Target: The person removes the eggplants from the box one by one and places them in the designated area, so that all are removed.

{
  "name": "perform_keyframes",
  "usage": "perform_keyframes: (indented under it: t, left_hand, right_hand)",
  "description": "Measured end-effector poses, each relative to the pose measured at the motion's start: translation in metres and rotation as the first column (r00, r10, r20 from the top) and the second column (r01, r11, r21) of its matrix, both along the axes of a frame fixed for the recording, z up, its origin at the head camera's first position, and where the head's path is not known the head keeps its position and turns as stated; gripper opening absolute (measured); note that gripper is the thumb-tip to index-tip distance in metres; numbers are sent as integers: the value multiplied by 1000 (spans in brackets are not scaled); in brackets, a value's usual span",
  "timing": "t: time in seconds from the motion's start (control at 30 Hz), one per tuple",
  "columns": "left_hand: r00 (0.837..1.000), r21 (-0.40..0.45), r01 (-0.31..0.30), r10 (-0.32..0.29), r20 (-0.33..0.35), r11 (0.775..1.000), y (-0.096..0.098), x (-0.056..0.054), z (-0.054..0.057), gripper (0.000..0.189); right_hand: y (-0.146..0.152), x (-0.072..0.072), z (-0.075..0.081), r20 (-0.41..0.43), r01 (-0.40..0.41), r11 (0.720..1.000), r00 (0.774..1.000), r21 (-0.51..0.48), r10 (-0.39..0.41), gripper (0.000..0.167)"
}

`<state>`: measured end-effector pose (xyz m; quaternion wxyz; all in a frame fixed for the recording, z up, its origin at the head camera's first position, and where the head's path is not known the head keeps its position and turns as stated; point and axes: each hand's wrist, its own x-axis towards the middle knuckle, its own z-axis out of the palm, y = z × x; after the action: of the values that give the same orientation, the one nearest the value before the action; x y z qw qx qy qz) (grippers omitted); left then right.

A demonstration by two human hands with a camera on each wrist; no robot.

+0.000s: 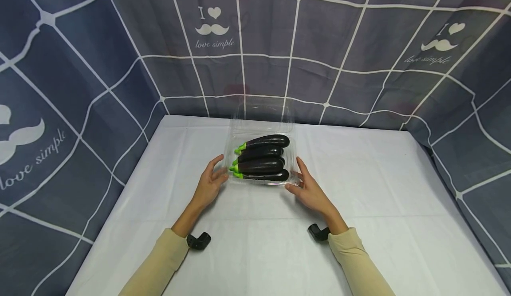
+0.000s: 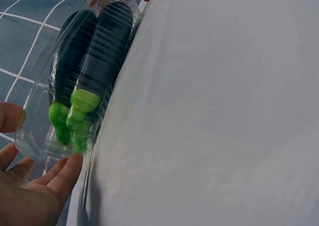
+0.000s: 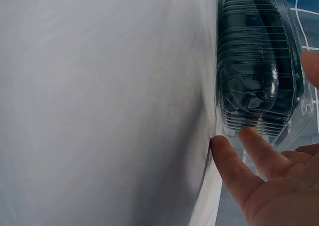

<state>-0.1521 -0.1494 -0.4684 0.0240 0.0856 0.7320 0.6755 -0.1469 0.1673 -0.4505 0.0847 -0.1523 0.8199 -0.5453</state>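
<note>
A clear plastic clamshell box (image 1: 293, 154) sits toward the back of the white table, its lid (image 1: 261, 109) standing raised behind it. Several dark eggplants (image 1: 261, 165) with bright green stems lie side by side in the box, stems to the left. My left hand (image 1: 209, 183) is at the box's left end, fingers spread and fingertips right at the plastic, near the green stems (image 2: 82, 106). At the opposite end, my right hand (image 1: 311, 191) has its fingers extended, the fingertips close to the ribbed wall (image 3: 254, 37).
A white cloth (image 1: 255, 242) covers the table. Dark grey curtains (image 1: 263, 29) with white grid lines stand at the back and along both sides. A small black device (image 1: 198, 241) is on the left wrist, and another black device (image 1: 318, 232) is on the right.
</note>
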Motion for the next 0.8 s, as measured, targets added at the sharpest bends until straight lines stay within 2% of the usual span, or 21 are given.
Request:
perform_keyframes:
  t: [0.17,0.33,0.47,0.57,0.67,0.8]
  left_hand:
    - [1000,-29,5,-5,9,1000,-3,-3,4,68]
    - [998,-48,60,-61,-17,997,-6,-11,6,78]
    - [992,-80,124,-126,-23,989,-7,-19,9,89]
    - [984,-108,174,-175,0,979,-9,-24,8,94]
    - [977,-122,211,-212,9,970,-11,-30,-1,97]
    - [972,-128,233,-235,2,964,-14,-39,-17,99]
  right_hand:
    - [1,0,0,2,-6,1000,1000,1,6,89]
    - [3,-1,0,-4,-7,1000,1000,3,7,90]
    - [8,-9,-16,-35,-2,1000,999,18,3,91]
    - [12,-15,-28,-60,4,999,998,46,-1,90]
    - [16,-18,-29,-85,13,997,996,81,-6,86]
    - [22,-23,-22,-124,31,995,992,97,-19,74]
